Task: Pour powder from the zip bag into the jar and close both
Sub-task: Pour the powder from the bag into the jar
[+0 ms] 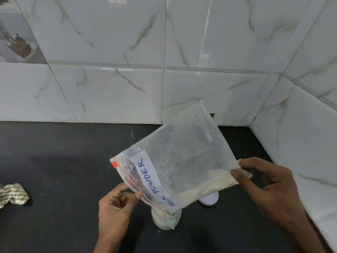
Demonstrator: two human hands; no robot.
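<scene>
Two grips | left hand (116,203) pinches zip bag (182,157) above jar (165,220) | right hand (269,183) pinches corner

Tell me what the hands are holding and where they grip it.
Both hold the zip bag: left hand pinches its zipper edge, right hand pinches a bottom corner.

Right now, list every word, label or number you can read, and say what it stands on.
"MILK POWDER": blue handwriting on the white label stuck on the zip bag.
Nothing else in view carries readable text.
</scene>
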